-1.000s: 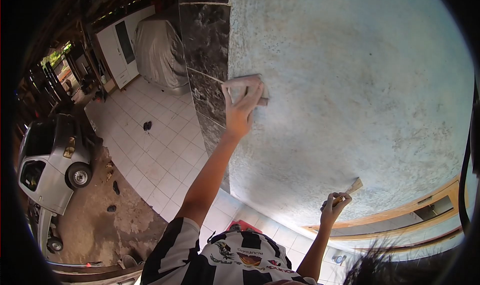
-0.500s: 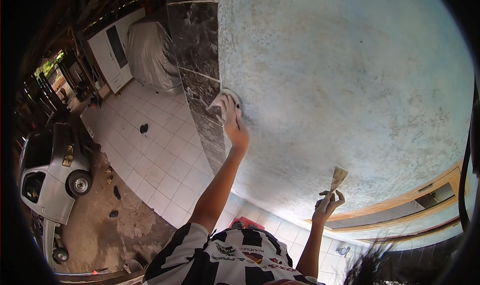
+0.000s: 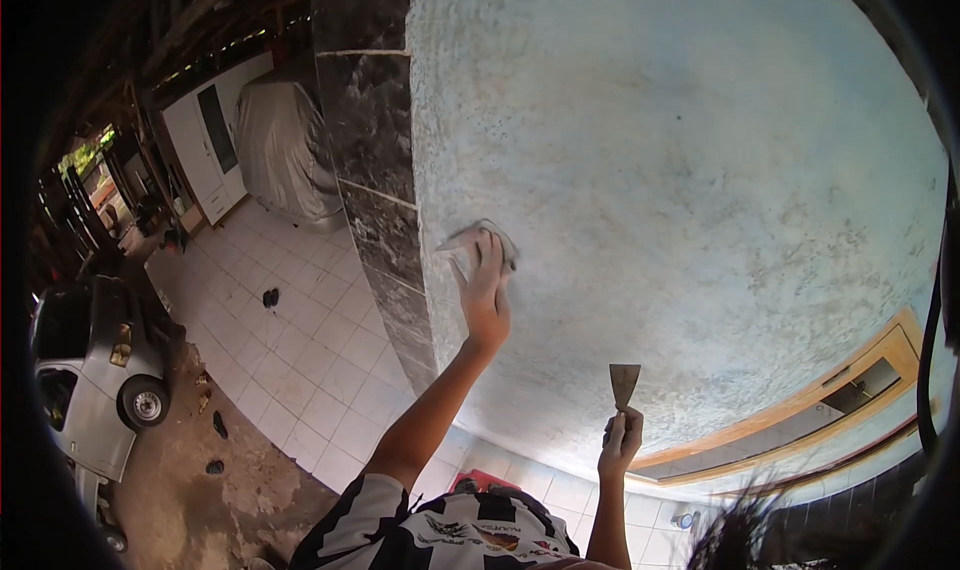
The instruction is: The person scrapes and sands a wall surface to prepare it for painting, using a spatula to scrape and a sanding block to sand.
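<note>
Pressed against the pale blue wall (image 3: 620, 200) is a greyish-white rag (image 3: 463, 242), under the spread fingertips of my left hand (image 3: 486, 288). It sits just right of the dark tile strip (image 3: 375, 140) that runs along the wall's left edge. Lower down on the right, my right hand (image 3: 621, 442) is closed round the handle of a putty knife (image 3: 624, 382). Its flared blade points up, in front of the wall. Dark smudges show on the fingers of that hand.
A wood-framed window (image 3: 800, 410) curves across the lower right. On the left, white floor tiles (image 3: 300, 350) extend past a covered object (image 3: 285, 155) and a white cabinet (image 3: 205, 145). A silver vehicle (image 3: 95, 370) stands at far left. Something red (image 3: 485, 480) lies beyond my shirt.
My left hand has slid the rag off the tile edge, rightward onto the blue wall. The putty knife has turned from slanted to nearly upright, and my right fingers have closed more round its handle.
</note>
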A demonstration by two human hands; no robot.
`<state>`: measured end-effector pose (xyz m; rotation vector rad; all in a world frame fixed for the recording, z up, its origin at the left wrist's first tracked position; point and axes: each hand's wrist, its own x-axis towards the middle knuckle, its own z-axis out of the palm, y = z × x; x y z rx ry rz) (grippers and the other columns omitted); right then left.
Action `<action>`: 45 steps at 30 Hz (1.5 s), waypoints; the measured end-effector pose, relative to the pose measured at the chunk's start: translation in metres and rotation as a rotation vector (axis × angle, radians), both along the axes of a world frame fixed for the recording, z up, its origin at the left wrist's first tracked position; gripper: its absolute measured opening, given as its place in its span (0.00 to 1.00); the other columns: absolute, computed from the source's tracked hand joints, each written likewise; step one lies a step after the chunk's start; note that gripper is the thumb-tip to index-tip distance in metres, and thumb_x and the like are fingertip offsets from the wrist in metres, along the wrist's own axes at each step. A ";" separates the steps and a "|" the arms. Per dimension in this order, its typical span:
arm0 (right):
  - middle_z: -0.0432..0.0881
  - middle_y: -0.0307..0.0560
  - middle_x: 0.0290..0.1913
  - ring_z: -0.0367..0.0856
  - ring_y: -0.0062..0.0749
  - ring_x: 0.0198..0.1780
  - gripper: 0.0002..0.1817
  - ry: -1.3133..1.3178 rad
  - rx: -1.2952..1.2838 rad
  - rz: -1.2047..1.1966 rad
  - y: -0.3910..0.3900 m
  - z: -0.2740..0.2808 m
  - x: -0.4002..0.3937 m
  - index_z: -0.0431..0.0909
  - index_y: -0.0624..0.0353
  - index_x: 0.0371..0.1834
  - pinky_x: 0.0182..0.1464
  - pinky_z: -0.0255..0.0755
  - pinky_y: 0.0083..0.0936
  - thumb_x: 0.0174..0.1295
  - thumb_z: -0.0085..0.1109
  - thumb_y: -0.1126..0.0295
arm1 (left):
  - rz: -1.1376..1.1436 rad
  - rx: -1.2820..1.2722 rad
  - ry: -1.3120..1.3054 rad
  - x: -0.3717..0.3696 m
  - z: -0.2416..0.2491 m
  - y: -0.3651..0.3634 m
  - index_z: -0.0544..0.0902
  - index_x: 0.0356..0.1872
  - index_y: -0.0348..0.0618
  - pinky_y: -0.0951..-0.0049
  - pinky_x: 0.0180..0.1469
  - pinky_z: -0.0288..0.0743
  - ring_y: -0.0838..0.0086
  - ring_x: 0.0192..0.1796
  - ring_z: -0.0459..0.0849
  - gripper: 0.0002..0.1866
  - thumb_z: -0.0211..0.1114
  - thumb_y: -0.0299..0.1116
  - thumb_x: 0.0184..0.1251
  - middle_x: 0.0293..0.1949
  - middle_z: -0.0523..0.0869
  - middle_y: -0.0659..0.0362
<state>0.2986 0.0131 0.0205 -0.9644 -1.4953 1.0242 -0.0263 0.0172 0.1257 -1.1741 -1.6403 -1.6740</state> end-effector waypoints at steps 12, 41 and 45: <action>0.73 0.55 0.65 0.70 0.15 0.26 0.42 0.160 0.235 0.224 0.005 0.080 -0.022 0.55 0.59 0.65 0.26 0.65 0.13 0.53 0.75 0.86 | -0.790 -0.335 -0.107 0.094 -0.046 -0.069 0.84 0.59 0.43 0.40 0.80 0.54 0.53 0.58 0.88 0.16 0.59 0.20 0.74 0.59 0.89 0.51; 0.82 0.48 0.27 0.83 0.48 0.24 0.23 -0.453 0.920 0.003 0.110 0.314 -0.044 0.69 0.59 0.42 0.25 0.74 0.36 0.57 0.78 0.67 | -0.296 0.058 0.479 0.107 0.110 0.043 0.90 0.55 0.59 0.47 0.74 0.74 0.63 0.70 0.81 0.24 0.73 0.23 0.56 0.63 0.86 0.64; 0.82 0.49 0.27 0.83 0.50 0.24 0.22 -0.570 1.031 -0.009 0.107 0.321 -0.054 0.69 0.58 0.42 0.25 0.74 0.38 0.54 0.76 0.72 | -0.312 0.081 0.453 0.098 0.103 0.045 0.91 0.55 0.58 0.50 0.75 0.74 0.64 0.70 0.80 0.23 0.76 0.28 0.56 0.62 0.87 0.64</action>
